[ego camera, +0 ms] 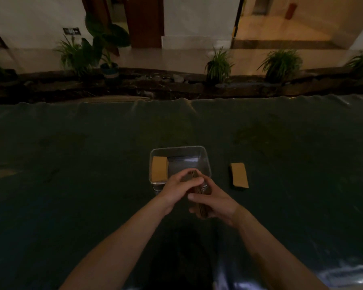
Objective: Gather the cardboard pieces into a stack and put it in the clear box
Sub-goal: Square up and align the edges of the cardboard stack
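Left hand point(179, 185) and right hand point(213, 203) both clasp cardboard stack point(198, 197), held on edge between palms, fingers wrapped around sides. Stack sits at near rim of clear box point(205, 162), partly over it. Inside box, one cardboard piece point(159, 169) lies flat against left wall. Second cardboard pile point(239, 174) rests on dark table cover point(71, 164), right of box, apart from it.

**Tan card on dark green**

The cardboard pieces point(239, 174) are plain tan, as is the one point(159, 168) in the clear box point(205, 162). The stack point(198, 200) shows brown striped edges. The counter point(71, 164) covering is dark green.
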{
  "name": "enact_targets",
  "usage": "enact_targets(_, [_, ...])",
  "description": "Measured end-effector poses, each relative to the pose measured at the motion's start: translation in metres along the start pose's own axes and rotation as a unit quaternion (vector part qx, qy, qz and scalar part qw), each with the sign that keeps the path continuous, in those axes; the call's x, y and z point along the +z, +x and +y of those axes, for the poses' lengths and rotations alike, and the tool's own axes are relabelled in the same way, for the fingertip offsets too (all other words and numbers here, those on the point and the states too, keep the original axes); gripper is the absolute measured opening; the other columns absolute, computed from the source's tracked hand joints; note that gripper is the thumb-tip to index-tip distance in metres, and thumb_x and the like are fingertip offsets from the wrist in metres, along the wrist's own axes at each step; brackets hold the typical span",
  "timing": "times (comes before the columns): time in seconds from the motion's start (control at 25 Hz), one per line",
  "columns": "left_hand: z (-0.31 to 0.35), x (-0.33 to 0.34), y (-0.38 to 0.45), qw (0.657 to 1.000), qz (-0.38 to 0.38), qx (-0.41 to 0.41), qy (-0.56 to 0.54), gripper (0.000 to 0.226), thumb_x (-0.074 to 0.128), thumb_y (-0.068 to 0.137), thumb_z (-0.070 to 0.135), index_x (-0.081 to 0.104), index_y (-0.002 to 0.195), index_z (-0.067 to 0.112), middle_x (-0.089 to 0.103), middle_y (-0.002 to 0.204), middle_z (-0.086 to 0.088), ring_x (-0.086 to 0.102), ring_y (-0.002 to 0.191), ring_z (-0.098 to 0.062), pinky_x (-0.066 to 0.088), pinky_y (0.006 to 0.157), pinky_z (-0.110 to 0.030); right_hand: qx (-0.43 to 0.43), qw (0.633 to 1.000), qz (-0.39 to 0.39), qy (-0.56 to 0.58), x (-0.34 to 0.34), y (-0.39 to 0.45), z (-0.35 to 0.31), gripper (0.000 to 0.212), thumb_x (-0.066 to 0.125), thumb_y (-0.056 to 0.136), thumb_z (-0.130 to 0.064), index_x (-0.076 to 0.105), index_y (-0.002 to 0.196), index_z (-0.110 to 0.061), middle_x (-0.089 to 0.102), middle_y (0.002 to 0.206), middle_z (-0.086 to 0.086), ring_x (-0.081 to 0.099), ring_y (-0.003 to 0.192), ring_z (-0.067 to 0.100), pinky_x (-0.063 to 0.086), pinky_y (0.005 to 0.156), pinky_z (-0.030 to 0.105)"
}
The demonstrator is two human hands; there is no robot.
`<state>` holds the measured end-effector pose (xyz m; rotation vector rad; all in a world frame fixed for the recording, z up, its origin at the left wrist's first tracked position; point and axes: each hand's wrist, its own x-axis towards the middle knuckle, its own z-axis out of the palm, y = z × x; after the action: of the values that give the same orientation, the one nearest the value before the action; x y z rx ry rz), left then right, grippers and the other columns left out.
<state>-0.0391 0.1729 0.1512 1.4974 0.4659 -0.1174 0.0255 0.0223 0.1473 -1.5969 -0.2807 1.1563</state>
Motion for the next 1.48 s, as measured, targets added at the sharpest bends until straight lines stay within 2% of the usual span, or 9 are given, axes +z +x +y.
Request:
enact_targets(0.2, [0.011,0.016,0.021,0.999,0.011,0.016,0.043,0.031,0.070,0.085,0.048,0.062,0.114,0.042,0.059,0.123,0.009,0.055,0.117,-0.015,0.050,0.100,-0.043,0.002,0.999,-0.014,0.037,-0.027,0.000,-0.004,0.070,0.083,0.065,-0.027,0.048,0.120,-0.051,0.060,0.127,0.006,0.071,0.101,0.030,0.061,0.076,0.042])
enact_targets(0.52, [0.034,0.083,0.090,0.997,0.041,0.019,0.067,0.041,0.072,0.084,0.045,0.059,0.121,0.035,0.060,0.119,0.009,0.058,0.112,-0.014,0.055,0.090,-0.035,-0.023,1.000,0.002,0.009,-0.107,0.013,-0.016,0.057,0.075,0.083,-0.024,0.046,0.128,-0.045,0.055,0.125,-0.001,0.061,0.114,0.026,0.059,0.086,0.045])
enact_targets(0.64, [0.043,0.118,0.128,0.992,0.073,0.010,0.102,0.035,0.070,0.086,0.046,0.057,0.118,0.038,0.060,0.111,0.012,0.057,0.113,-0.014,0.051,0.094,-0.034,-0.052,0.991,0.055,-0.114,-0.148,0.023,-0.023,0.046,0.061,0.092,-0.018,0.042,0.132,-0.032,0.057,0.108,-0.008,0.059,0.107,0.016,0.052,0.091,0.037])
enact_targets(0.76, [0.051,0.158,0.162,0.983,0.094,0.001,0.156,0.041,0.067,0.086,0.049,0.057,0.123,0.035,0.060,0.110,0.014,0.057,0.109,-0.010,0.048,0.101,-0.037,-0.062,0.973,0.154,-0.158,-0.187,0.038,-0.016,0.033,0.057,0.096,-0.027,0.047,0.127,-0.023,0.064,0.100,-0.007,0.064,0.093,0.008,0.053,0.080,0.028])
enact_targets(0.84, [0.054,0.187,0.186,0.974,0.111,-0.020,0.197,0.040,0.065,0.087,0.050,0.056,0.123,0.035,0.058,0.106,0.016,0.055,0.104,-0.007,0.046,0.101,-0.037,-0.047,0.971,0.180,-0.148,-0.216,0.049,-0.004,0.033,0.057,0.096,-0.030,0.048,0.127,-0.022,0.066,0.099,-0.006,0.066,0.088,0.007,0.056,0.079,0.031])
enact_targets(0.96, [0.052,0.216,0.210,0.961,0.132,-0.059,0.236,0.031,0.062,0.088,0.052,0.056,0.115,0.038,0.058,0.101,0.016,0.055,0.099,-0.007,0.044,0.095,-0.033,-0.029,0.980,0.173,-0.096,-0.246,0.057,0.009,0.029,0.062,0.094,-0.027,0.053,0.122,-0.026,0.065,0.098,-0.012,0.063,0.091,0.003,0.048,0.070,0.018])
enact_targets(1.2, [0.029,0.237,0.241,0.950,0.110,-0.111,0.271,0.046,0.060,0.084,0.058,0.056,0.125,0.038,0.065,0.113,0.010,0.060,0.107,-0.013,0.047,0.091,-0.037,0.072,0.992,0.094,0.051,-0.279,0.071,0.022,0.025,0.056,0.095,-0.037,0.058,0.119,-0.030,0.063,0.115,-0.001,0.059,0.105,0.017,0.047,0.080,0.031])
enact_targets(1.36, [0.020,0.234,0.260,0.939,0.120,-0.131,0.294,0.027,0.060,0.087,0.056,0.062,0.104,0.036,0.066,0.098,0.010,0.062,0.095,-0.011,0.048,0.082,-0.033,0.044,0.982,0.175,-0.053,-0.280,0.088,0.031,0.022,0.056,0.096,-0.027,0.053,0.117,-0.024,0.061,0.099,-0.007,0.060,0.089,0.007,0.046,0.067,0.022])
enact_targets(1.48, [0.010,0.240,0.268,0.911,0.125,-0.170,0.354,0.030,0.058,0.088,0.058,0.059,0.108,0.037,0.065,0.100,0.008,0.063,0.091,-0.014,0.046,0.073,-0.031,0.077,0.962,0.234,-0.122,-0.277,0.096,0.045,0.009,0.054,0.098,-0.024,0.056,0.104,-0.018,0.064,0.093,-0.002,0.061,0.078,0.007,0.049,0.062,0.022])
